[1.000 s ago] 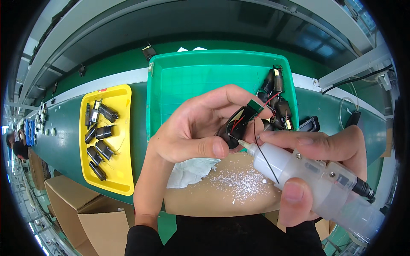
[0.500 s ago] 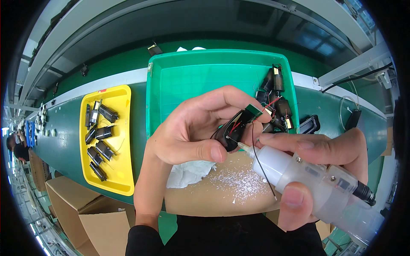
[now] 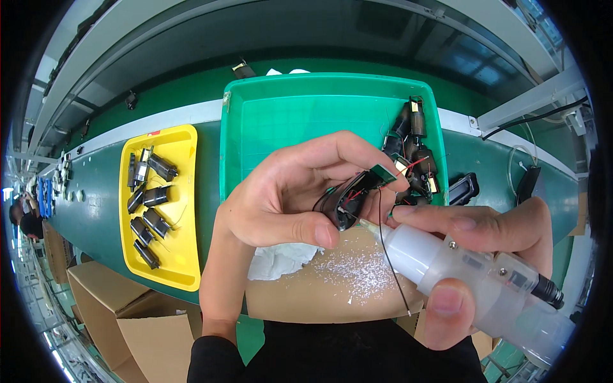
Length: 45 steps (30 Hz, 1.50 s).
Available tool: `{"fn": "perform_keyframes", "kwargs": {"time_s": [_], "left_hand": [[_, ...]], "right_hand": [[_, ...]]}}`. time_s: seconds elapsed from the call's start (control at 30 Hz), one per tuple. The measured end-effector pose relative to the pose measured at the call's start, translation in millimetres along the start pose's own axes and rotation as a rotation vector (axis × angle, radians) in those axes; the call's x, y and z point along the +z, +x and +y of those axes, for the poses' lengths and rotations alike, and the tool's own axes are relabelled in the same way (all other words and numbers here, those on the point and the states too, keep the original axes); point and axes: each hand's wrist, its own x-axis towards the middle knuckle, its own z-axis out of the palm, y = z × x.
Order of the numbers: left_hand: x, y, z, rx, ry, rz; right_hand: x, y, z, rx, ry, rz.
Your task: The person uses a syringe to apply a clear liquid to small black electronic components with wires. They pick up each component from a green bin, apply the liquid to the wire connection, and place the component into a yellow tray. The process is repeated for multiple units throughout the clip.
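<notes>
Between the thumb and curled fingers of my left hand (image 3: pixel 274 201) is a small black plastic housing (image 3: pixel 343 207). A small green circuit board (image 3: pixel 383 173) sticks out of its upper end, with red and black wires. One loose black wire (image 3: pixel 391 262) hangs down in front. My right hand (image 3: pixel 511 230) grips a translucent white glue dispenser (image 3: pixel 498 313), slanting down to the right. Its narrow tip points at the lower open end of the housing, very close to it. Whether the tip touches the housing, I cannot tell.
A large green tray (image 3: pixel 287 102) behind my hands holds several black wired units (image 3: pixel 418 166) at its right. On the left, a yellow tray (image 3: pixel 185 255) carries several more. White bits (image 3: pixel 357 274) and a crumpled white cloth (image 3: pixel 281 260) lie on brown cardboard (image 3: pixel 306 306). Cardboard boxes (image 3: pixel 153 338) stand lower left.
The housing has turned slightly in my left hand, showing more of its wired inside. The dispenser has shifted a little to the right and down, its tip leaving the spot it was at.
</notes>
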Motion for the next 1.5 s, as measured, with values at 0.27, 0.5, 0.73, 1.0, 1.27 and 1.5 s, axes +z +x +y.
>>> {"fn": "perform_keyframes", "kwargs": {"time_s": [0.27,0.5,0.73,1.0,1.27,1.5], "left_hand": [[-1.4,0.5,-0.4,0.007,0.003,-0.029],[-2.9,-0.5,-0.4,0.023,0.03,-0.053],[-3.6,0.9,-1.6,0.029,0.027,-0.064],[-7.2,-9.4,20.3,0.044,0.361,-0.03],[-21.0,-110.9,97.8,-0.258,1.828,0.776],[-85.5,-15.5,90.3,-0.01,1.879,0.45]], "right_hand": [[4.4,-1.9,1.5,-0.01,0.01,0.05],[6.4,-4.5,1.1,-0.005,0.016,0.086],[7.9,-6.5,1.7,-0.006,0.022,0.13],[20.1,-7.7,-0.1,-0.066,0.038,0.244],[7.1,-5.5,-9.1,-0.021,-0.07,0.397],[-6.4,-3.3,3.0,-0.073,-0.13,0.503]]}}
